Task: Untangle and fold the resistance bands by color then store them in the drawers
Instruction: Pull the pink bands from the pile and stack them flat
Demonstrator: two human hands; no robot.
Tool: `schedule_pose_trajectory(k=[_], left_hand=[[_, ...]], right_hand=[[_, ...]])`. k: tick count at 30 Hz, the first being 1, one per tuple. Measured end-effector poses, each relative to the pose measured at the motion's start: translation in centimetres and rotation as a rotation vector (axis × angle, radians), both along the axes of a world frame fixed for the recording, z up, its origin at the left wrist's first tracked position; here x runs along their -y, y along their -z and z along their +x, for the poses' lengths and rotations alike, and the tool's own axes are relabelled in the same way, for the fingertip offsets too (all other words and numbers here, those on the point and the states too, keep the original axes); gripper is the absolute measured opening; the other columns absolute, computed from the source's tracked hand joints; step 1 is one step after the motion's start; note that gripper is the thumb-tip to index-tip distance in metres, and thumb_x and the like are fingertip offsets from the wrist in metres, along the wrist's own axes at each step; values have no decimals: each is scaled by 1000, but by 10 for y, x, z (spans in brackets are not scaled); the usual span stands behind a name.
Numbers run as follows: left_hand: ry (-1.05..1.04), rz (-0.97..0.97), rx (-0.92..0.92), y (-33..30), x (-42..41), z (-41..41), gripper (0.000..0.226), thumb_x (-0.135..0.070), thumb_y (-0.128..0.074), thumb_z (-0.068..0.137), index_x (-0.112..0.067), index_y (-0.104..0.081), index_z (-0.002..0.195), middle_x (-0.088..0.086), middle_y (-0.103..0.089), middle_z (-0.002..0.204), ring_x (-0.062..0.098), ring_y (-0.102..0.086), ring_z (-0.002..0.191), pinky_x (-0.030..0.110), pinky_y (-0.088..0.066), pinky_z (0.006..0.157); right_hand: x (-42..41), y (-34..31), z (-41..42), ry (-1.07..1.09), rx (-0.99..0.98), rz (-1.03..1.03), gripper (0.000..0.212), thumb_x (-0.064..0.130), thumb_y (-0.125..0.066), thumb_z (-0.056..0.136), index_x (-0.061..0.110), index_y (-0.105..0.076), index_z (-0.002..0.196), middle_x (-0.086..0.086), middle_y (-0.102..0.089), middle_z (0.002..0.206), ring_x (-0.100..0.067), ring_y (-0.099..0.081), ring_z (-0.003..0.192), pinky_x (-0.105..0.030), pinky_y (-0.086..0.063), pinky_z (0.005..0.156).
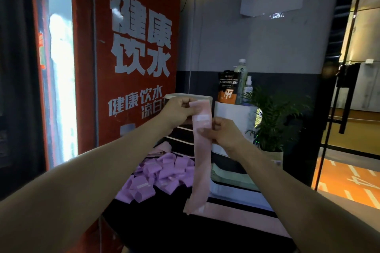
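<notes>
Folding a pink band above the open drawers

We pinch the pink resistance band [202, 150] with both hands, left hand [178, 112] at its top, right hand [223, 132] just below; its tail hangs over the folded purple bands [162, 172] in the open drawer [236, 196]. Next, we judge, comes doubling it over, then the pink stack [162, 148] behind.

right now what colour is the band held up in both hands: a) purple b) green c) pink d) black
c: the pink band hangs from the left hand and right hand, above the purple bands piled in the open drawer.
</notes>
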State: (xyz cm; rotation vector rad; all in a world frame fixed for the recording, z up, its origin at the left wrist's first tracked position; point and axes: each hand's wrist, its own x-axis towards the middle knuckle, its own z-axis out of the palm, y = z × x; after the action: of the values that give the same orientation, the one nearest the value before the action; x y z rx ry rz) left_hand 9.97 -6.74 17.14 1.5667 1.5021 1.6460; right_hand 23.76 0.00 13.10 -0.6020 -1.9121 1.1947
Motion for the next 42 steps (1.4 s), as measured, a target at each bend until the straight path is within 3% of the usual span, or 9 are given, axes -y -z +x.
schedule_pose_trajectory(k=[3, 5, 8, 18, 22, 27, 31, 35, 42], left_hand=[[-44, 42, 139, 7, -8, 8, 13, 0, -55, 89, -7, -62, 98, 6, -64, 88, 18, -63, 80, 23, -57, 65], [-64, 61, 212, 15, -11, 10, 12, 2, -54, 90, -8, -59, 88, 6, -62, 85, 17, -61, 75, 20, -57, 60], [-101, 64, 302, 36, -18, 10, 19, 3, -52, 90, -12, -56, 80, 5, -59, 81, 14, -58, 72, 17, -55, 55], [-227, -61, 547, 110, -37, 8, 6, -3, -49, 94, -6, -53, 97, 4, -58, 84, 13, -57, 73, 21, -56, 63], [-259, -102, 537, 129, -43, 3, 11, -4, -48, 94, -7, -48, 104, 9, -58, 99, 16, -57, 85, 31, -49, 83], [-281, -164, 512, 148, -44, 0, 9, -3, -48, 93, -7, -52, 99, 13, -55, 108, 21, -56, 90, 26, -49, 64], [-268, -222, 534, 163, -40, 3, 11, 2, -44, 94, -6, -50, 90, 15, -53, 106, 20, -56, 85, 33, -49, 70], [-226, -247, 569, 190, -47, -16, 17, 5, -47, 84, -2, -46, 100, 23, -55, 120, 37, -59, 104, 56, -52, 78], [-331, -299, 573, 190, -35, 7, 31, 5, -44, 89, 5, -49, 120, 19, -53, 111, 24, -58, 85, 33, -53, 67]], right_hand=[[-3, 28, 20, 6, 192, 43, 18, 0, -71, 76, -2, -65, 93, -20, -68, 96, -27, -65, 84, -40, -54, 82], [-6, 44, 34, 38, 266, 60, 7, 0, -69, 78, 1, -62, 80, -14, -61, 78, -18, -56, 70, -29, -50, 68], [-15, 62, 55, 117, 334, 82, 34, 1, -64, 82, 11, -41, 58, -1, -36, 61, -11, -34, 56, -16, -26, 48], [-33, 124, 118, 177, 640, 173, 9, 7, -58, 83, 8, -63, 76, -4, -58, 72, -14, -50, 67, -27, -37, 64], [-37, 144, 132, 236, 612, 133, 19, 9, -51, 89, -8, -59, 94, -24, -61, 88, -20, -52, 79, -29, -36, 69], [-33, 154, 143, 263, 666, 126, 25, 12, -44, 96, -10, -56, 96, -16, -52, 81, -18, -48, 75, -24, -32, 58], [-31, 159, 156, 243, 595, 71, 23, 24, -54, 94, 4, -62, 85, 1, -55, 69, 0, -51, 54, -14, -37, 53], [-24, 154, 173, 142, 539, -72, 9, 11, -65, 86, 6, -66, 93, -3, -65, 86, -10, -57, 78, -19, -44, 69], [-29, 158, 193, 354, 324, -197, 12, -2, -54, 89, 6, -63, 87, -7, -60, 79, -21, -58, 72, -28, -53, 66]])
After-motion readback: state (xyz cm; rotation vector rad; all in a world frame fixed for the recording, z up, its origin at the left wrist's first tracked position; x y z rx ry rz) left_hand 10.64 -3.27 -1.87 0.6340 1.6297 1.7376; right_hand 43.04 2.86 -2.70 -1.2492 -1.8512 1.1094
